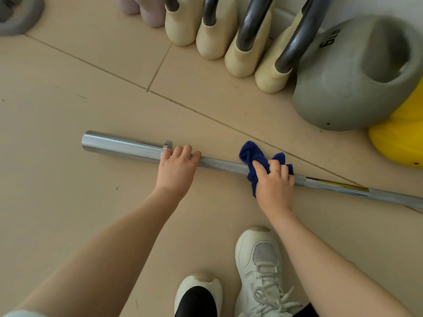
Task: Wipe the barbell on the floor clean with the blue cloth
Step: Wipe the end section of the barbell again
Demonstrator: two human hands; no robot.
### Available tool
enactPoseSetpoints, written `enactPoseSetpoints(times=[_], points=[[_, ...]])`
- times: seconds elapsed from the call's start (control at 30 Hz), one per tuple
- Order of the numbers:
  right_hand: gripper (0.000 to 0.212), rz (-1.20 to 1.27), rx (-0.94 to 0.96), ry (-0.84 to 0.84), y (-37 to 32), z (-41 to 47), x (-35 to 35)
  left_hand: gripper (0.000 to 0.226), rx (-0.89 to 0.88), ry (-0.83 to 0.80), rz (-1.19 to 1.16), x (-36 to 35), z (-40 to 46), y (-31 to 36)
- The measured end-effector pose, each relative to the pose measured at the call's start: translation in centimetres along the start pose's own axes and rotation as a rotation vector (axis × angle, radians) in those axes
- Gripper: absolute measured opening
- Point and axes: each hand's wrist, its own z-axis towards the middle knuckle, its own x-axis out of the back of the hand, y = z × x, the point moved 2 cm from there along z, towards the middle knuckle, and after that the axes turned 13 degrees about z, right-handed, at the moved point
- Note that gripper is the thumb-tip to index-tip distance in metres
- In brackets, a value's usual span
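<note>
A silver barbell (123, 146) lies on the tan tiled floor, running from its thick sleeve at the left down to the right edge of the view. My left hand (177, 167) grips the bar just right of the collar, fingers curled over it. A dark blue cloth (251, 156) is bunched around the knurled shaft. My right hand (273, 181), with a gold ring, holds the cloth and presses it onto the bar. A yellow and white label (336, 186) shows on the shaft to the right of the cloth.
A grey 6 LB kettlebell (352, 74) and a yellow weight (398, 138) stand at the right. A row of cream weights with dark handles (240, 46) lines the wall behind. A grey weight (18, 17) sits top left. My white shoes (258, 266) stand below the bar.
</note>
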Motion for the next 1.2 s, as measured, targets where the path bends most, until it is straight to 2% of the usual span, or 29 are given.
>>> enactPoseSetpoints(times=[0.07, 0.13, 0.2, 0.33, 0.5, 0.6, 0.7, 0.77, 0.9, 1.03, 1.13, 1.2], points=[[0.042, -0.007, -0.059, -0.020, 2.9, -0.1, 1.0, 0.043, 0.006, 0.005, -0.009, 0.1, 0.0, 0.0], [0.040, -0.024, -0.270, -0.008, 5.4, -0.2, 1.6, 0.042, 0.010, 0.004, -0.009, 0.2, 0.0, 0.1], [0.042, -0.045, -0.369, 0.006, 5.5, -0.4, 1.3, 0.040, 0.006, -0.004, -0.007, 0.3, 0.0, 0.1], [0.042, 0.063, -0.336, -0.031, 1.7, -0.1, 0.3, 0.041, 0.000, -0.007, -0.001, 0.2, -0.1, 0.2], [0.041, 0.055, -0.085, -0.087, 2.4, 0.4, 1.2, 0.041, -0.011, -0.001, -0.002, 0.1, 0.2, -0.1], [0.034, 0.019, -0.192, -0.040, 5.5, 1.1, 2.7, 0.036, -0.004, -0.006, 0.000, 0.1, 0.7, -0.5], [0.033, 0.025, -0.329, 0.004, 5.8, 2.0, 2.8, 0.039, 0.027, -0.010, -0.030, 0.4, 1.5, -0.8], [0.030, 0.001, -0.311, -0.001, 3.7, 2.7, 2.0, 0.042, 0.079, -0.041, -0.049, 0.5, 2.0, -0.9], [0.028, 0.021, -0.242, 0.009, -1.3, 3.3, 0.2, 0.031, 0.089, -0.015, -0.031, -0.1, 2.6, -1.1], [0.036, 0.002, -0.111, 0.004, 2.0, 3.5, 1.4, 0.040, 0.066, -0.001, -0.026, -0.8, 2.4, -1.5], [0.037, 0.038, -0.203, 0.054, 4.3, 2.6, 1.9, 0.049, 0.062, 0.022, -0.013, -0.6, 2.2, -1.8], [0.032, 0.113, -0.269, 0.085, 2.6, 2.8, 1.2, 0.055, 0.048, 0.019, 0.006, -0.5, 2.0, -2.0]])
